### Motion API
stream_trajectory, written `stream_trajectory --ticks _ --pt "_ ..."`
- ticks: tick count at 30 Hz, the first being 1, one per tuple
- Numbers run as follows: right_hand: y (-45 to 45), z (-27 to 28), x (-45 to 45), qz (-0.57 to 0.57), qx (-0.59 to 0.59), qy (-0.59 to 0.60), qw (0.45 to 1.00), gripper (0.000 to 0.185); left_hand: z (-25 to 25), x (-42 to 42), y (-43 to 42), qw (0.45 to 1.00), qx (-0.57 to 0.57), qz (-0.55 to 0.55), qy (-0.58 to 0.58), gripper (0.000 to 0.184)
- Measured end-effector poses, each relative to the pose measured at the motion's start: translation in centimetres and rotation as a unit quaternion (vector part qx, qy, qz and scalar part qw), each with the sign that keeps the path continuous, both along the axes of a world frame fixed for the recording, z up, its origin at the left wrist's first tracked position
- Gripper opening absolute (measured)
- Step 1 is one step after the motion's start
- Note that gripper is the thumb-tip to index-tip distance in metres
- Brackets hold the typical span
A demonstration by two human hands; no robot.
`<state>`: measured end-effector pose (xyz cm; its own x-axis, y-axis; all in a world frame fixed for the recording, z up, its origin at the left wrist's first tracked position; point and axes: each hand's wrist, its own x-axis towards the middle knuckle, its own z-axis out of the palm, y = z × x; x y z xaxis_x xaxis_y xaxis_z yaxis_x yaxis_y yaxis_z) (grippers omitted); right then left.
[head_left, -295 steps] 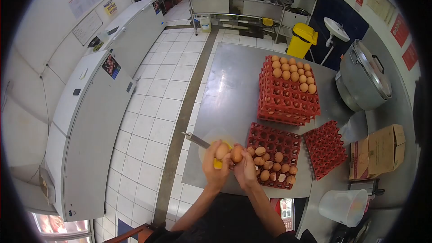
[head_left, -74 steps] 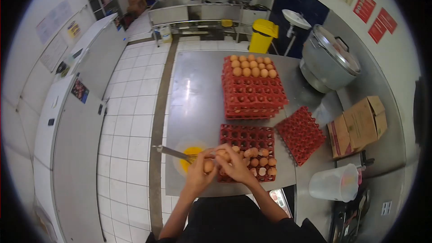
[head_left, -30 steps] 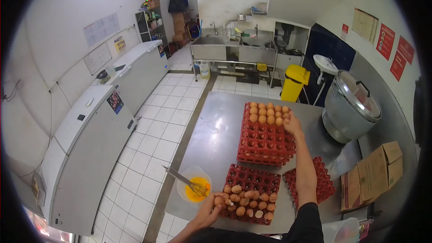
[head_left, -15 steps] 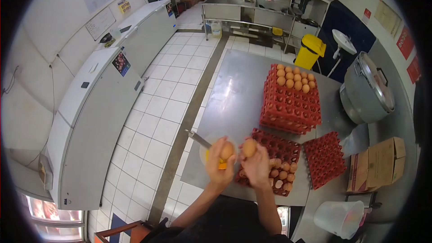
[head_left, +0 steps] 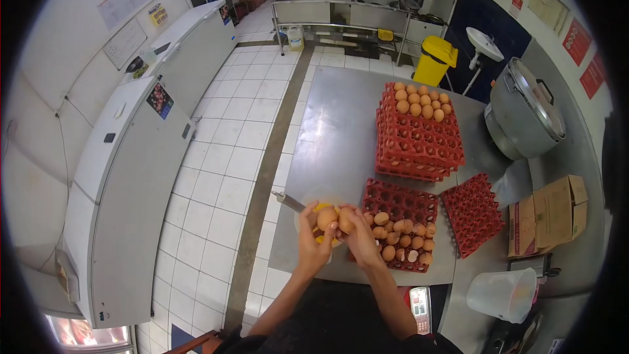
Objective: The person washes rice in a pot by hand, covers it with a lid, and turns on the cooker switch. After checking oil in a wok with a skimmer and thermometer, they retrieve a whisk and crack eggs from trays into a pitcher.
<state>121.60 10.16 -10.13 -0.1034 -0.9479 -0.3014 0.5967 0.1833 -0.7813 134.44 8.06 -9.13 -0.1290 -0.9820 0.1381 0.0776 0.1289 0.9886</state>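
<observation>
My left hand [head_left: 312, 244] is wrapped around a brown egg [head_left: 326, 217]. In my right hand [head_left: 360, 239] is another brown egg [head_left: 345, 221], brought against or very close to the first. Both hands are over a pale bowl [head_left: 303, 224], mostly hidden, with yellow egg [head_left: 321, 207] showing inside. A metal utensil handle [head_left: 288, 201] sticks out of the bowl to the left; its working end is hidden. Just right of my right hand lies a red egg tray [head_left: 398, 195], its near part filled with brown eggshells [head_left: 405, 241], several visibly broken.
Behind that tray rises a stack of red egg trays [head_left: 419, 144] topped with whole eggs [head_left: 415, 99]. To the right are an empty-celled red tray [head_left: 473, 216], a cardboard box [head_left: 550, 216], a clear plastic bucket [head_left: 501, 296] and a large metal pot [head_left: 524, 108]. The steel table [head_left: 327, 137] extends forward.
My hands have come together, bringing the two eggs from apart to side by side over the bowl. The camera view has shifted slightly.
</observation>
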Motion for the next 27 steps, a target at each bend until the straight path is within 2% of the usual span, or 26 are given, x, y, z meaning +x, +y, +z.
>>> stream_trajectory --ticks 1,2,3,4,5,7,9,12,14,17,18,19,20,21,22,23,24,26,27 --pt "0.2 -0.4 -0.9 0.068 -0.008 0.038 0.997 0.034 -1.2 0.7 -0.4 0.999 0.024 -0.020 0.030 0.042" --pt "0.1 0.3 -1.3 0.068 -0.010 0.040 0.997 0.034 -1.4 1.3 -0.9 0.996 0.047 -0.039 0.061 0.043" --pt "0.0 1.4 -1.6 0.078 -0.080 0.167 0.980 0.035 -1.5 2.1 -1.5 0.996 0.046 -0.039 0.063 0.043" --pt "0.0 2.4 -1.8 0.088 -0.147 0.291 0.941 0.036 -0.9 2.9 -2.2 0.992 0.070 -0.101 0.021 0.044" --pt "-0.3 3.1 -1.9 0.090 -0.146 0.293 0.941 0.036 -0.5 3.4 -2.8 0.982 0.095 -0.161 -0.021 0.045" --pt "-0.8 4.0 -1.9 0.113 -0.177 0.400 0.892 0.039 -0.6 4.1 -3.6 0.978 0.113 -0.174 -0.013 0.046" --pt "-1.3 3.6 -1.8 0.113 -0.161 0.422 0.885 0.037 -0.6 4.4 -4.3 0.974 0.127 -0.187 -0.006 0.047" --pt "-1.5 3.9 -1.6 0.108 -0.136 0.457 0.872 0.034 -0.5 4.6 -4.9 0.973 0.085 -0.213 -0.037 0.046" --pt "-1.6 3.5 -1.5 0.104 -0.128 0.469 0.868 0.032 0.1 4.7 -5.1 0.970 0.003 -0.207 -0.129 0.043" --pt "-1.5 2.1 -1.8 0.054 -0.192 0.482 0.853 0.032 1.9 5.4 -5.5 0.958 -0.002 -0.225 -0.177 0.041" --pt "-1.3 2.1 -1.9 0.042 -0.214 0.521 0.825 0.033 3.0 5.5 -5.4 0.958 0.000 -0.227 -0.177 0.041" --pt "-1.2 2.1 -2.0 0.027 -0.235 0.559 0.795 0.034 4.2 5.5 -5.4 0.950 -0.065 -0.216 -0.215 0.042" --pt "-1.2 2.3 -2.0 0.023 -0.230 0.560 0.795 0.034 5.1 5.4 -5.5 0.937 -0.130 -0.207 -0.249 0.043" --pt "-1.0 2.6 -1.8 -0.007 -0.253 0.580 0.774 0.036 5.6 5.4 -5.7 0.936 -0.129 -0.214 -0.247 0.043" --pt "-0.7 2.8 -1.6 -0.037 -0.274 0.600 0.751 0.038 5.9 5.4 -5.9 0.919 -0.200 -0.205 -0.270 0.045" --pt "-0.5 2.8 -1.7 -0.043 -0.268 0.604 0.750 0.038 6.2 5.0 -6.1 0.897 -0.273 -0.194 -0.290 0.047" --pt "-0.5 2.7 -1.8 -0.038 -0.272 0.577 0.769 0.041 6.6 4.4 -5.8 0.895 -0.275 -0.203 -0.285 0.047" --pt "0.1 2.2 -2.7 -0.040 -0.273 0.551 0.787 0.044 7.3 3.4 -5.0 0.917 -0.163 -0.232 -0.280 0.042" --pt "0.7 1.7 -3.3 -0.015 -0.236 0.480 0.845 0.046 7.1 2.7 -4.6 0.915 -0.167 -0.239 -0.278 0.042"
